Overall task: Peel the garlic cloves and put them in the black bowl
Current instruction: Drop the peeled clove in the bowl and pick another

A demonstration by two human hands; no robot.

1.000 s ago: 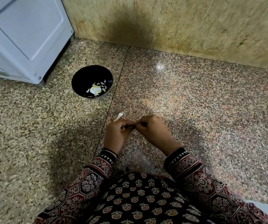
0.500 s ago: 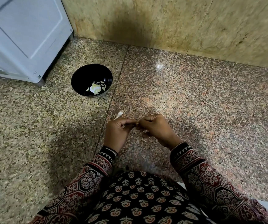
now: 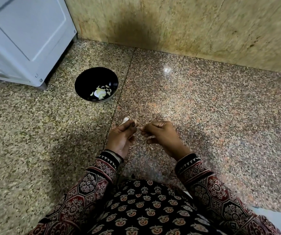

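The black bowl stands on the floor ahead and to the left, with several pale garlic pieces in its bottom. My left hand pinches a garlic clove between thumb and fingertips, and a white bit of garlic sticks out behind its fingers. A small gap separates it from my right hand, whose curled fingers pinch a thin scrap of garlic skin. Both hands hover low over the floor, in front of my lap.
A white appliance stands at the back left, close to the bowl. A stone wall runs across the back. The speckled granite floor stretches to the right. Small flakes of skin lie under my hands.
My hands were joined at the fingertips on the clove; they have pulled slightly apart, the right drawing away with a scrap of skin. The view has shifted a little.
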